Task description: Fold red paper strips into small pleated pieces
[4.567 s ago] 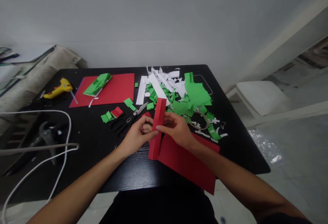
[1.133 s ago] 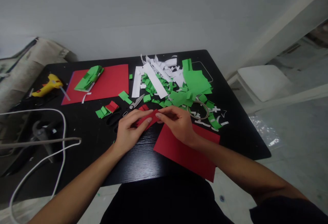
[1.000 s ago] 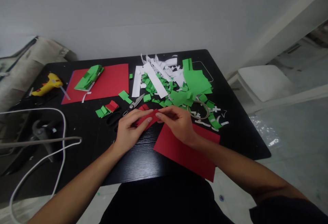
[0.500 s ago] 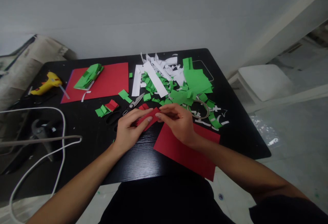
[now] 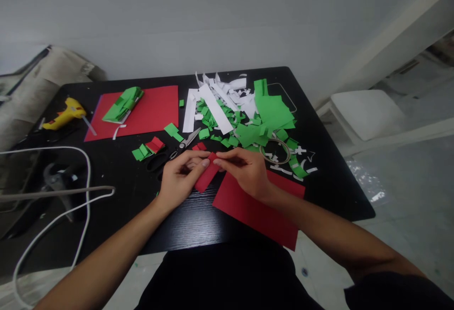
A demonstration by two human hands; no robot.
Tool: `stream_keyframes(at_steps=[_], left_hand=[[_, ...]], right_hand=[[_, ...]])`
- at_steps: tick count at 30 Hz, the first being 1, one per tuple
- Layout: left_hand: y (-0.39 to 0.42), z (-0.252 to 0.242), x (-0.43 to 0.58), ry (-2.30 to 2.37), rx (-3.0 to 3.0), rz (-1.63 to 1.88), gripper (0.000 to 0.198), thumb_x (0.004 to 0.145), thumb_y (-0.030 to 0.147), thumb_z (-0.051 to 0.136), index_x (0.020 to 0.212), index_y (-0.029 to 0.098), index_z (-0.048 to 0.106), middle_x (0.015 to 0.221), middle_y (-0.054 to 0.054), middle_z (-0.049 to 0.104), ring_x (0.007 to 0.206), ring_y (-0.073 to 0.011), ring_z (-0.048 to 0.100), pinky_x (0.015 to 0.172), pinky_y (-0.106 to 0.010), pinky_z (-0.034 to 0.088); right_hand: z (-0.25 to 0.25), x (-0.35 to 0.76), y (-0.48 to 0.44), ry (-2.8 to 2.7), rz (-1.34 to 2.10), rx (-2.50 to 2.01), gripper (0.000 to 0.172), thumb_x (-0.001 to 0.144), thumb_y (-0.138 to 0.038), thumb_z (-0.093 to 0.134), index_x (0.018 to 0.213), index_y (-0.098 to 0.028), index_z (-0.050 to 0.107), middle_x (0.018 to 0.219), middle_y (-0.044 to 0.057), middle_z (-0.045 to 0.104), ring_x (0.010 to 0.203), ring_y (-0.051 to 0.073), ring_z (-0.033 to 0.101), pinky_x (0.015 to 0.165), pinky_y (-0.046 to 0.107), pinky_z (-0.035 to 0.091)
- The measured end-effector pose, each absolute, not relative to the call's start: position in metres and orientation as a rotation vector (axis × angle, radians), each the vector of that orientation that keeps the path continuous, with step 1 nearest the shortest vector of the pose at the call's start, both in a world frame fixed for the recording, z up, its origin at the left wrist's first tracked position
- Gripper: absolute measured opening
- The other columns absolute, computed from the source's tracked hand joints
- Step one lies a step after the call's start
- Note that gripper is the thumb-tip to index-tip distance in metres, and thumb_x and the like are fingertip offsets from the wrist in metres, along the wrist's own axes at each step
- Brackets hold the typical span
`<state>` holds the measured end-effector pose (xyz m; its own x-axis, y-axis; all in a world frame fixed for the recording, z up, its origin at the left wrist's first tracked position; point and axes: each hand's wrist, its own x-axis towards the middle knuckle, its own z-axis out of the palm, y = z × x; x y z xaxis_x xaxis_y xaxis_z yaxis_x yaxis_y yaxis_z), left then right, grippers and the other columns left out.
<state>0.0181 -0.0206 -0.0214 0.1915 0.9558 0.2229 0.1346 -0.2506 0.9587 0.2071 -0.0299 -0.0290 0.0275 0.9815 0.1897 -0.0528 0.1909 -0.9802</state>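
Between my two hands is a small strip of red paper (image 5: 206, 177), held above the black table. My left hand (image 5: 181, 175) is closed, its thumb pressing the strip's upper left edge. My right hand (image 5: 244, 170) pinches the strip's upper right end between thumb and fingers. Under my right wrist lies a larger red sheet (image 5: 258, 206) that reaches past the table's front edge. Scissors (image 5: 184, 144) with black handles lie open just beyond my left hand. Another red paper piece (image 5: 199, 146) shows behind my fingers.
Green scraps (image 5: 213, 113) and white paper strips (image 5: 216, 109) are heaped at the back, beside a tape roll (image 5: 287, 158). Folded green paper (image 5: 124, 104) rests on a red sheet (image 5: 159, 111). A yellow glue gun (image 5: 67, 113) and a white cable (image 5: 88, 177) are at left.
The red strip has turned from slanting along my left fingers to pointing down toward me, with more of it showing. My right hand has dropped slightly.
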Motion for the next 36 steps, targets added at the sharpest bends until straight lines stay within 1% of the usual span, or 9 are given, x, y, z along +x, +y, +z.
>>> stream_keyframes(at_steps=[4,8,15,19,27,36], left_hand=[[-0.0202,-0.0156,0.0196,1.081,1.495,1.133,0.008,0.090,0.025,0.076,0.090,0.017,0.077,0.075,-0.002,0.079,0.065,-0.0133,0.073,0.062,-0.021,0.057],[-0.0197,-0.0135,0.0197,1.112,1.495,1.116,0.009,0.088,0.024,0.075,0.084,0.016,0.076,0.068,0.000,0.075,0.058,-0.0108,0.067,0.057,-0.019,0.054],[-0.0193,-0.0130,0.0200,1.117,1.499,1.125,0.009,0.087,0.024,0.075,0.083,0.017,0.077,0.068,0.000,0.076,0.055,-0.0103,0.065,0.054,-0.019,0.052],[-0.0204,-0.0136,0.0194,1.137,1.514,1.167,0.007,0.088,0.022,0.074,0.083,0.018,0.077,0.070,0.001,0.076,0.057,-0.0105,0.067,0.055,-0.018,0.052],[-0.0212,-0.0169,0.0187,1.199,1.487,1.236,0.005,0.087,0.021,0.075,0.084,0.018,0.077,0.068,0.001,0.074,0.055,-0.0091,0.064,0.053,-0.017,0.051],[-0.0205,-0.0174,0.0183,1.198,1.514,1.242,0.004,0.085,0.021,0.076,0.085,0.018,0.078,0.070,0.001,0.075,0.055,-0.0083,0.063,0.054,-0.016,0.051]], right_hand=[[-0.0298,0.2074,-0.0292,-1.311,1.038,-1.024,0.011,0.081,-0.025,0.086,0.092,-0.023,0.083,0.093,0.003,0.084,0.083,0.019,0.081,0.078,0.032,0.068],[-0.0306,0.2075,-0.0299,-1.355,1.008,-1.024,0.010,0.083,-0.026,0.084,0.092,-0.023,0.083,0.092,0.003,0.084,0.080,0.019,0.080,0.074,0.031,0.067],[-0.0290,0.2081,-0.0318,-1.438,0.946,-1.023,0.008,0.086,-0.027,0.082,0.092,-0.023,0.083,0.088,0.003,0.083,0.077,0.018,0.078,0.071,0.031,0.065],[-0.0284,0.2065,-0.0317,-1.381,1.021,-1.025,0.011,0.086,-0.028,0.081,0.096,-0.023,0.081,0.092,0.003,0.083,0.080,0.018,0.079,0.072,0.030,0.066],[-0.0252,0.2052,-0.0331,-1.250,1.139,-1.039,0.016,0.081,-0.030,0.085,0.091,-0.021,0.077,0.083,0.003,0.081,0.069,0.017,0.078,0.066,0.028,0.066],[-0.0254,0.2052,-0.0329,-1.201,1.167,-1.039,0.014,0.080,-0.031,0.086,0.087,-0.021,0.079,0.081,0.003,0.081,0.069,0.017,0.078,0.071,0.031,0.069]])
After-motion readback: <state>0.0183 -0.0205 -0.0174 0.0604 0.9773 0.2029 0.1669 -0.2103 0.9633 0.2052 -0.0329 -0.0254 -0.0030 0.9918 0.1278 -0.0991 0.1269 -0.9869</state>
